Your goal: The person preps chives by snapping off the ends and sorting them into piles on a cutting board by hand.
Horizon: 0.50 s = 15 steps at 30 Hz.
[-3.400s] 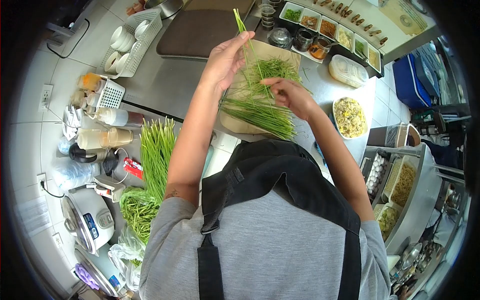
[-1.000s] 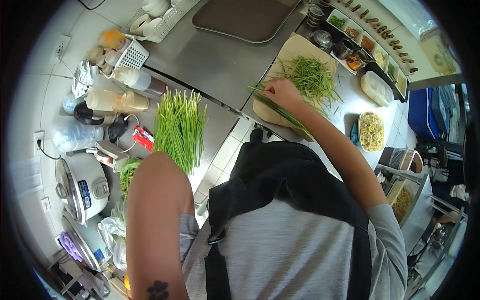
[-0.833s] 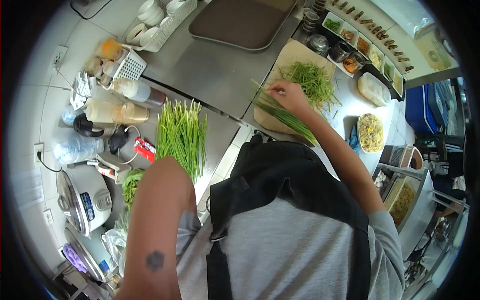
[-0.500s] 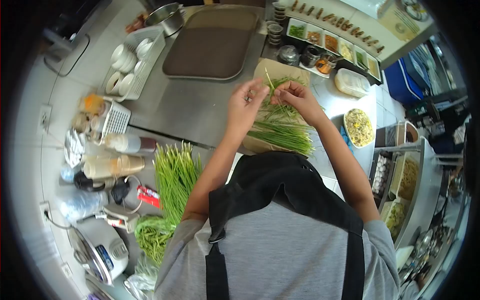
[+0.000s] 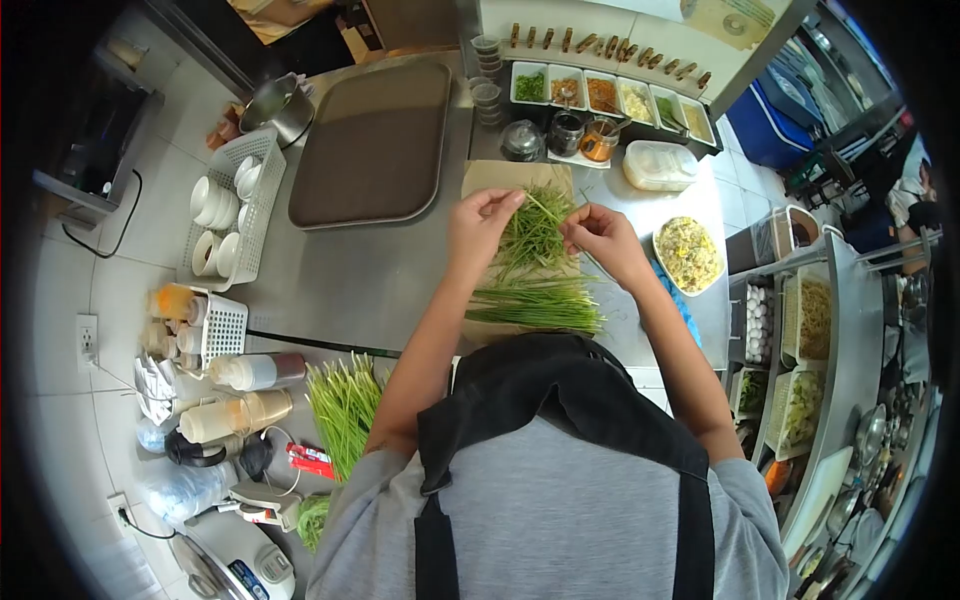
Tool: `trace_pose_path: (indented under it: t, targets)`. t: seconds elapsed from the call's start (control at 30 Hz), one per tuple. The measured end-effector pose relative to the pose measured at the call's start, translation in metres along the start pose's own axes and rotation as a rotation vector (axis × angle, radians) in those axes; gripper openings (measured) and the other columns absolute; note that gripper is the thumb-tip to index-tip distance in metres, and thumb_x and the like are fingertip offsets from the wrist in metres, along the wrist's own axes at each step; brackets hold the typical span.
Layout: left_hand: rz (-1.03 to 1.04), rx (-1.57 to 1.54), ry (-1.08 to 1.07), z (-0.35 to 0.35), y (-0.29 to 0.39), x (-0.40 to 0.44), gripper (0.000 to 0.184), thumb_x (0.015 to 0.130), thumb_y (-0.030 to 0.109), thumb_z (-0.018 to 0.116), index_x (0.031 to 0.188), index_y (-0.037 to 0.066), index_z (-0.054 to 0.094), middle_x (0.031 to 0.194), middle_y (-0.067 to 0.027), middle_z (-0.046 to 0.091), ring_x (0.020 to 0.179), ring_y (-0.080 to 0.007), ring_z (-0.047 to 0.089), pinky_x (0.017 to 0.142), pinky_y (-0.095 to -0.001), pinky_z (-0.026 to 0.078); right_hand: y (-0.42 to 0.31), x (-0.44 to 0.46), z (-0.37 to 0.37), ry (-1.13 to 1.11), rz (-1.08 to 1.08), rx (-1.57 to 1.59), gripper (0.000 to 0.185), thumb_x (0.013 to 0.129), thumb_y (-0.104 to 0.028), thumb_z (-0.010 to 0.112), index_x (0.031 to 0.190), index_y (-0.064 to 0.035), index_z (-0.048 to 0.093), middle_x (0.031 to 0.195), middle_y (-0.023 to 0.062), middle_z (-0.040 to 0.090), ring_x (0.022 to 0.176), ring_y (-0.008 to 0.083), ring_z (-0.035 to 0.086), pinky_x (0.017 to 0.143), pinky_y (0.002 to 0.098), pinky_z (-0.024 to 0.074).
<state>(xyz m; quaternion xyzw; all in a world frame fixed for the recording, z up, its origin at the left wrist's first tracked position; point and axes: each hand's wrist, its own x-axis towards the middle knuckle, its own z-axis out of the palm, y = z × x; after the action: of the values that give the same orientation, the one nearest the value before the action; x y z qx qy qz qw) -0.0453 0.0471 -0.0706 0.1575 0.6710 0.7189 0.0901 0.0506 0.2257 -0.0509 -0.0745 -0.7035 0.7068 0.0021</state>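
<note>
My left hand (image 5: 487, 225) is closed in a pinch on a thin green stalk, above the left side of the cutting board (image 5: 482, 180). To its right, my right hand (image 5: 603, 238) has its fingers pressed together around a thin green strand. Between and below the hands lies a loose pile of green trimmings (image 5: 532, 235). Nearer my body, a bundle of long green stalks (image 5: 535, 303) lies across the board. Another upright-looking bunch of stalks (image 5: 343, 405) rests on the counter at the left.
A brown tray (image 5: 372, 145) lies on the steel counter, with a basket of white bowls (image 5: 262, 200) to its left. Ingredient containers (image 5: 603, 92) line the back. A dish of yellowish food (image 5: 688, 255) stands right of the board. Bottles (image 5: 235, 415) are at the left.
The view has shifted. My left hand, out at the lower left a second ago, is back over the board. Since half a second ago, my hands have moved farther apart.
</note>
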Motion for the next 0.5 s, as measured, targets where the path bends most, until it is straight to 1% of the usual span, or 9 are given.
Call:
trace_pose_path:
  t: [0.03, 0.13, 0.23, 0.33, 0.43, 0.5]
  targets:
    - [0.015, -0.001, 0.033, 0.0, -0.001, 0.002, 0.019, 0.084, 0.015, 0.068, 0.091, -0.003, 0.068, 0.078, -0.0035, 0.067, 0.073, -0.0071, 0.061, 0.068, -0.021, 0.048, 0.0, -0.002, -0.005, 0.024, 0.004, -0.035, 0.013, 0.086, -0.01, 0.061, 0.088, 0.0026, 0.059, 0.073, 0.0046, 0.062, 0.063, 0.0091, 0.056, 0.06, 0.0224, 0.0447]
    - [-0.019, 0.06, 0.085, -0.001, -0.005, 0.011, 0.024, 0.084, 0.02, 0.068, 0.095, -0.002, 0.068, 0.083, -0.0048, 0.068, 0.075, -0.0096, 0.062, 0.068, -0.0241, 0.048, -0.007, -0.009, -0.016, 0.035, 0.04, -0.063, 0.012, 0.085, -0.009, 0.061, 0.087, 0.0026, 0.059, 0.073, 0.0054, 0.062, 0.063, 0.0093, 0.056, 0.059, 0.0228, 0.045]
    - [-0.005, 0.651, 0.054, -0.002, -0.024, 0.017, 0.034, 0.084, 0.029, 0.068, 0.1, -0.002, 0.067, 0.093, -0.007, 0.068, 0.082, -0.013, 0.062, 0.074, -0.0278, 0.048, -0.009, -0.012, -0.019, 0.027, 0.044, 0.091, 0.014, 0.086, -0.011, 0.061, 0.088, 0.0018, 0.059, 0.076, 0.0063, 0.062, 0.064, 0.0099, 0.057, 0.06, 0.0228, 0.0452]
    - [0.248, 0.717, 0.127, 0.006, -0.035, 0.008, 0.042, 0.085, 0.036, 0.065, 0.106, -0.001, 0.065, 0.102, -0.0086, 0.067, 0.089, -0.0155, 0.061, 0.079, -0.031, 0.047, -0.018, -0.014, -0.019, 0.009, 0.134, 0.226, 0.017, 0.086, -0.014, 0.062, 0.092, 0.001, 0.06, 0.082, 0.0074, 0.064, 0.066, 0.011, 0.058, 0.064, 0.0225, 0.0461]
    - [-0.095, 0.171, -0.017, 0.019, -0.02, -0.006, 0.036, 0.088, 0.028, 0.063, 0.114, 0.003, 0.062, 0.106, -0.0031, 0.066, 0.095, -0.0143, 0.06, 0.083, -0.0293, 0.047, -0.018, -0.01, -0.021, -0.022, 0.184, 0.259, 0.02, 0.087, -0.017, 0.062, 0.097, 0.0002, 0.061, 0.087, 0.0071, 0.065, 0.071, 0.0114, 0.06, 0.067, 0.0216, 0.0464]
    - [-0.247, -0.021, -0.112, 0.031, 0.013, -0.019, 0.034, 0.089, 0.028, 0.062, 0.113, 0.004, 0.063, 0.107, -0.0043, 0.065, 0.096, -0.0131, 0.06, 0.083, -0.0287, 0.047, -0.015, -0.007, -0.022, -0.055, 0.203, 0.253, 0.022, 0.087, -0.017, 0.062, 0.1, 0.0001, 0.061, 0.089, 0.007, 0.065, 0.072, 0.0113, 0.061, 0.067, 0.0211, 0.0466]
